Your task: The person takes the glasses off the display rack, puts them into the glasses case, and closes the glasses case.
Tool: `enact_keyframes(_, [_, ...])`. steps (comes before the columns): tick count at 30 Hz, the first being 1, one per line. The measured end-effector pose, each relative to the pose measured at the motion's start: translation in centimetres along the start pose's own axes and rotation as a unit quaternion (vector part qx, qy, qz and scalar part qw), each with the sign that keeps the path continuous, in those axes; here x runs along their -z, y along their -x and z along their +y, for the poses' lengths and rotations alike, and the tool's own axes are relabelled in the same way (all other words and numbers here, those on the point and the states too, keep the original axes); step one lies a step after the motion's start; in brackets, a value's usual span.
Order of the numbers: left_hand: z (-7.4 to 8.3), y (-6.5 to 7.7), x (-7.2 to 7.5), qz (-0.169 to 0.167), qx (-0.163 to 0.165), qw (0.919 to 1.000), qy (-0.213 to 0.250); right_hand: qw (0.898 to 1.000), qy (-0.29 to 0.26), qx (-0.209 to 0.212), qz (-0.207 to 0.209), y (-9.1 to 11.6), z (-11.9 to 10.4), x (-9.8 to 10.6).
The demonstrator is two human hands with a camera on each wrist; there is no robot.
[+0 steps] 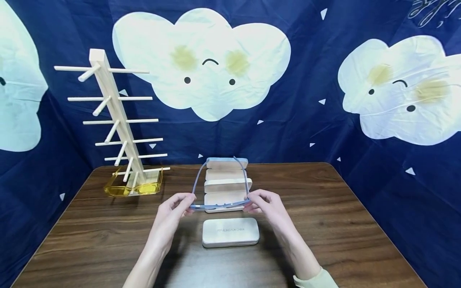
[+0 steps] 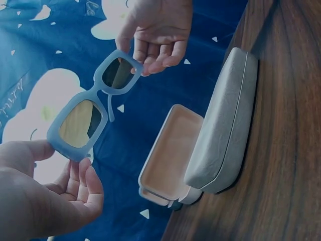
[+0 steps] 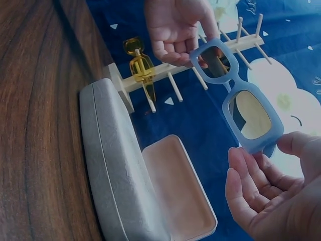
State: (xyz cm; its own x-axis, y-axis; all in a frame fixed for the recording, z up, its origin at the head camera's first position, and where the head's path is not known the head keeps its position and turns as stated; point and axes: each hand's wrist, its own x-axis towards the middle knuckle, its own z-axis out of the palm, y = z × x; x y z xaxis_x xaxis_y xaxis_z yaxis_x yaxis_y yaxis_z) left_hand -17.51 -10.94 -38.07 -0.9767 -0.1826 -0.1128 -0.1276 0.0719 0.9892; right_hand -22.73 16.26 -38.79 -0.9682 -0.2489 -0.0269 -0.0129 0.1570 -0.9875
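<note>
A pair of blue-framed sunglasses [image 1: 219, 207] is held up above the table with both temples unfolded and pointing away. My left hand [image 1: 177, 206] pinches one end of the front frame between thumb and fingers. At the opposite end my right hand [image 1: 264, 204] pinches the frame the same way. In the left wrist view the sunglasses [image 2: 80, 120] show dark lenses in thick rounded-square rims. Below them on the table lies a closed pale glasses case [image 1: 230, 232] with small lettering. Behind it stand open glasses cases [image 1: 226, 197] with pinkish linings, partly covered by the sunglasses.
A wooden display rack [image 1: 117, 108] with several rows of pegs stands at the back left. Yellow glasses [image 1: 135, 189] hang on its lowest pegs. The brown wooden table [image 1: 342, 232] meets a dark blue cloth backdrop [image 1: 309, 120] with cloud prints at the back and sides.
</note>
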Motion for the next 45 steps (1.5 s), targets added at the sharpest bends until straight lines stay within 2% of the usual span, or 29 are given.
enact_keyframes(15, [-0.69, 0.44, -0.48, 0.0, -0.008, 0.9999, -0.009, 1.0, -0.008, -0.009, 0.002, 0.71, 0.56, 0.17])
enact_keyframes(22, [-0.73, 0.54, -0.72, 0.014, -0.012, 0.9996, -0.019, 1.0, -0.008, -0.009, 0.003, 0.82, 0.5, 0.09])
enact_keyframes(31, [-0.57, 0.4, -0.73, 0.013, -0.054, 0.9975, -0.043, 1.0, -0.013, -0.006, 0.012, 0.45, 0.28, 0.21])
enact_keyframes(39, [-0.66, 0.36, -0.66, -0.018, -0.078, 0.9948, -0.063, 0.999, -0.019, -0.009, 0.027, 0.21, 0.62, 0.25])
enact_keyframes(45, [-0.98, 0.21, -0.82, -0.026, -0.106, 0.9909, -0.078, 0.999, -0.029, -0.008, 0.033, 0.08, 0.68, 0.32])
